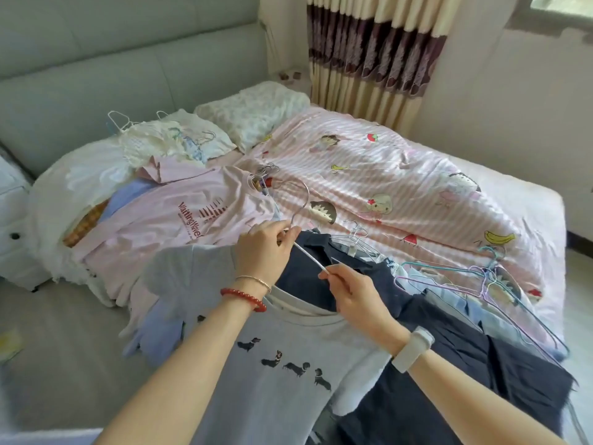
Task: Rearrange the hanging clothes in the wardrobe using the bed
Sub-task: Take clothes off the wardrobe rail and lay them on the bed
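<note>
Both hands work at frame centre, above clothes heaped on the bed [529, 200].

Left hand [261, 248]: fingers curled round the neck of a silver wire hanger [301, 200], just below its hook. The hook arcs up and away toward the pink T-shirt. Red bead bracelet [244, 298] and a thin bangle on this wrist.

Right hand [353, 292]: thumb and fingertips pinch the same hanger's straight wire, lower right of the left hand. White wristband [412, 348] on this wrist.

Grey T-shirt [272, 364] with a row of small dog prints lies under both forearms, lower centre; its collar sits beneath the hands. Whether the hanger is inside that collar cannot be told.

Dark navy garment [449, 364] lies right of the grey shirt, running to the lower right.

Pink T-shirt [179, 216] with red lettering lies left of centre, a bunch of hanger hooks at its neck.

Loose pastel wire hangers [481, 277] lie tangled at right of centre, on pale blue clothing.

White garments on hangers [154, 139] sit upper left, beside a pillow [253, 114]. Pink striped cartoon-print duvet [401, 175] covers the bed. Striped curtain [369, 46] at top centre.
</note>
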